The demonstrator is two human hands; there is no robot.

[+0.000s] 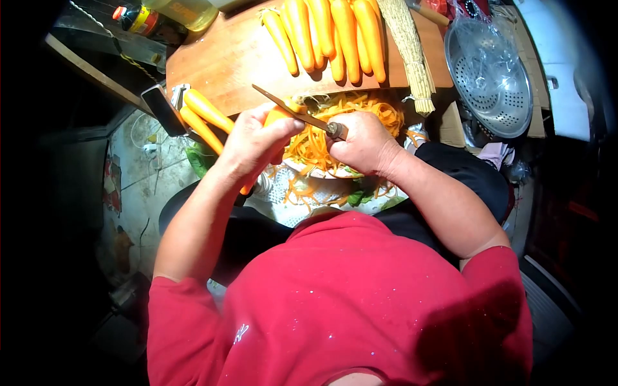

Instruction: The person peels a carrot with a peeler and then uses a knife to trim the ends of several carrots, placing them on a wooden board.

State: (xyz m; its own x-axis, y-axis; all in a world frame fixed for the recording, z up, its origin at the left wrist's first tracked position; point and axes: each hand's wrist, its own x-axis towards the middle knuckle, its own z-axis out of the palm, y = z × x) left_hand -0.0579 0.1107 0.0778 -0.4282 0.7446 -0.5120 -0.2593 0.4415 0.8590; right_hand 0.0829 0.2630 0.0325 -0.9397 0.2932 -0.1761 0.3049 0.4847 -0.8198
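My left hand (253, 140) is closed around a carrot (277, 117), most of it hidden by the fingers. A narrow, dark-bladed knife (280, 103) is gripped in my right hand (364, 141). Its blade points up and left, crossing over the carrot beside my left thumb. Below and behind both hands lies a heap of orange carrot peelings (308, 149), on what looks like a pale dish whose rim partly shows. Two more carrots (209, 114) lie to the left of my left hand.
Several smooth carrots (315, 35) rest side by side on the wooden board (219, 55). A straw whisk (410, 55) lies at their right. Farther right stands a metal colander (473, 90) with clear plastic in it. Bottles (151, 22) and a phone (162, 110) are at the left.
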